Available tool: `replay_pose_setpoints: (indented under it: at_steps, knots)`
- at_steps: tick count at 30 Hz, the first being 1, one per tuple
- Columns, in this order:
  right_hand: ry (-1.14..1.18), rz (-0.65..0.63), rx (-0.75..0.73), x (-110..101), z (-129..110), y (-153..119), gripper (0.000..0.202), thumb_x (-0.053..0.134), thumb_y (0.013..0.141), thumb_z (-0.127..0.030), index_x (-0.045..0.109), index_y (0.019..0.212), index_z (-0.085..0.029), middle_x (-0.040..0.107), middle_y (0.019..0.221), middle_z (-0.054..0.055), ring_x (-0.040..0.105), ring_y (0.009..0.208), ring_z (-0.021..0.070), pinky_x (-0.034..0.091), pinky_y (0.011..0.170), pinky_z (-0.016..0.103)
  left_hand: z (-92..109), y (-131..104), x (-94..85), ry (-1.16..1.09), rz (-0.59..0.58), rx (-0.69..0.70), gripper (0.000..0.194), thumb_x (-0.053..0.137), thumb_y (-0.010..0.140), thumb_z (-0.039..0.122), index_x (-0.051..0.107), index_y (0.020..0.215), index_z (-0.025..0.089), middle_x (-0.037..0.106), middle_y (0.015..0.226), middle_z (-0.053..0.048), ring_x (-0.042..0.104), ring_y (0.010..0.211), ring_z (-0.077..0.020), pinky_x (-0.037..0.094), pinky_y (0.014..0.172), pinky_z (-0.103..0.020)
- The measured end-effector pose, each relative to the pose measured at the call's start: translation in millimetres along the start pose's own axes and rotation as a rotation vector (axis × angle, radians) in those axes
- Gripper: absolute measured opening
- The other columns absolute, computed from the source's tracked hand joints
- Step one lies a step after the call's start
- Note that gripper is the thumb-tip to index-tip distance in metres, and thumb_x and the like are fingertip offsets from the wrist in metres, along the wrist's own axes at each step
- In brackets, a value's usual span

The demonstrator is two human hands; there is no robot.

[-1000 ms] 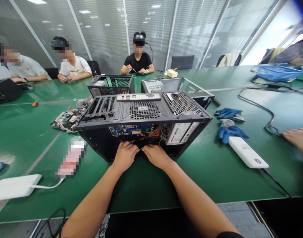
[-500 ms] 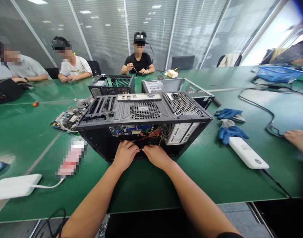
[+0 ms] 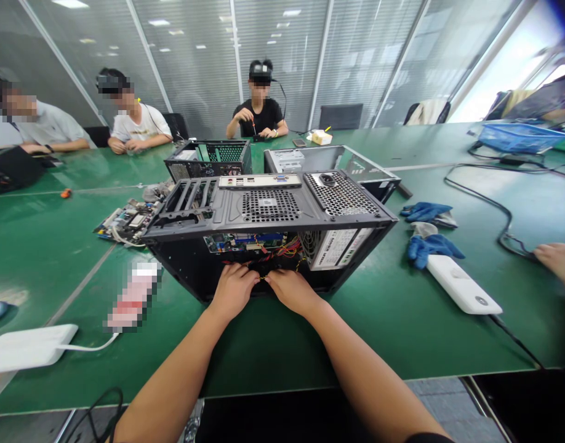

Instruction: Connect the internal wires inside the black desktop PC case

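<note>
A black computer case (image 3: 185,258) stands right before me, its open side facing me and its vented back panel upward. My left hand (image 3: 234,286) and my right hand (image 3: 292,289) meet at that open side, fingers closed. Between the fingertips a short stretch of thin yellow-and-black cable (image 3: 263,278) shows, pinched from both sides. Just above lie the bundled coloured wires (image 3: 287,249) and part of a blue motherboard (image 3: 264,239). To the right in the case sits the power supply (image 3: 342,249) with a white label. My fingers hide the cable's ends.
Behind are two more cases, a black one (image 3: 213,157) and a silver one (image 3: 287,161). Loose circuit boards (image 3: 128,221) lie left. Blue gloves (image 3: 437,245) and a white power bank (image 3: 462,284) lie right, near another person's hand (image 3: 559,261). Co-workers sit across the green table (image 3: 365,344).
My hands and the case hold nearly the same place. Across the table, the co-worker's raised hand with a screwdriver has shifted slightly.
</note>
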State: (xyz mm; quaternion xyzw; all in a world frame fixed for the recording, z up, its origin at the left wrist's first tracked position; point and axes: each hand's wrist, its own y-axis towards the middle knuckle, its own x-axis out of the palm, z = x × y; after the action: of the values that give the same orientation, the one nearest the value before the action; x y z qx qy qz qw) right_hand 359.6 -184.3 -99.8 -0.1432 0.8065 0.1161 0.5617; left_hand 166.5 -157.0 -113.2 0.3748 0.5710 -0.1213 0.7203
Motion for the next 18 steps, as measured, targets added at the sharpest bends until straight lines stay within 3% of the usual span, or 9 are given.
replay_pose_setpoints:
  at_steps: [18]
  knots:
    - [0.000, 0.065, -0.029, 1.2, 2.4, -0.9, 0.029, 0.038, 0.103, -0.028, 0.064, 0.097, -0.017, 0.069, 0.096, 0.008, 0.064, 0.091, 0.0181, 0.042, 0.075, 0.026, -0.1, -0.7, 0.3, 0.004, -0.006, -0.028, 0.015, 0.055, 0.096, 0.028, 0.067, 0.091, 0.021, 0.067, 0.084, -0.004, 0.057, 0.086, -0.0228, 0.039, 0.079, -0.037]
